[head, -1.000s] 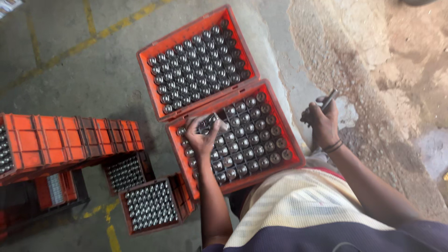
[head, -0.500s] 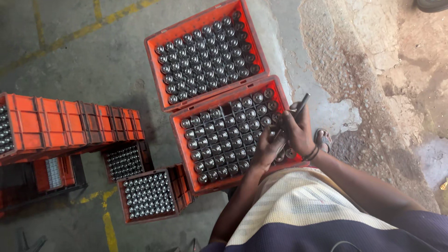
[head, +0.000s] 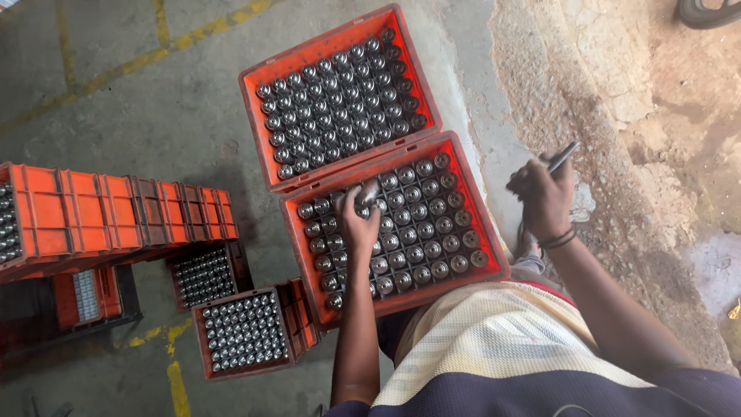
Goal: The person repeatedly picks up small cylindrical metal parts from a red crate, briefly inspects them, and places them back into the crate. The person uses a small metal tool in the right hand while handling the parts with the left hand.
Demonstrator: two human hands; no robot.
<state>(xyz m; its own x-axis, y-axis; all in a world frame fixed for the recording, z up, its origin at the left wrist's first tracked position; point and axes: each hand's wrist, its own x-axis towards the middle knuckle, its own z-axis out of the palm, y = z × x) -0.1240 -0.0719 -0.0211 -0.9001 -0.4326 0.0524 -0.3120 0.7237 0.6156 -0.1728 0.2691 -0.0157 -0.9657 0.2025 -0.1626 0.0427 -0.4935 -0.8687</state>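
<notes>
Left hand [head: 356,220] fingers closed round one metal part [head: 368,190] over the near crate [head: 494,247]; right hand [head: 544,193] clenches a dark tool [head: 562,158]; best lift it straight, clear of neighbours

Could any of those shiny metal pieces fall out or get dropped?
Maybe. The left hand grips one metal part above the near crate, so a slip might knock it against the packed parts below. The right hand holds a thin tool out past the crate's edge; if it slips, it would likely land on the rough concrete floor.
</notes>
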